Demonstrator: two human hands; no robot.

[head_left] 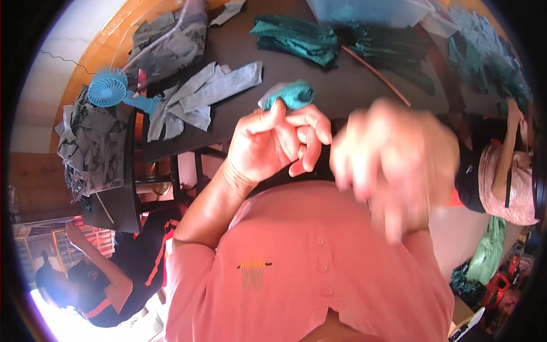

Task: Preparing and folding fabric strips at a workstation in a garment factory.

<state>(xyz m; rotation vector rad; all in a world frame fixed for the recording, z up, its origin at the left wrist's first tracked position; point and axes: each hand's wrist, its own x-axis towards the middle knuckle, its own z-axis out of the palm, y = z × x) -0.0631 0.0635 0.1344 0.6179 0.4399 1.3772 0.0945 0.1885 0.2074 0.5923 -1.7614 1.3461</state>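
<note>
Between the thumb and index finger of my left hand is a small rolled teal and grey knit piece, held over the near edge of the dark table. The other fingers of that hand curl loosely. My right hand is raised in front of my chest, to the right of the left one and apart from it. Motion smears its fingers, so whether it holds anything cannot be made out. Flat grey fabric pieces lie on the table left of the rolled piece, and a teal stack of fabric lies beyond it.
A thin brown stick lies beside darker green fabric. At the back stands a translucent bin. A blue fan is near grey heaps at left. Other people sit at left and right.
</note>
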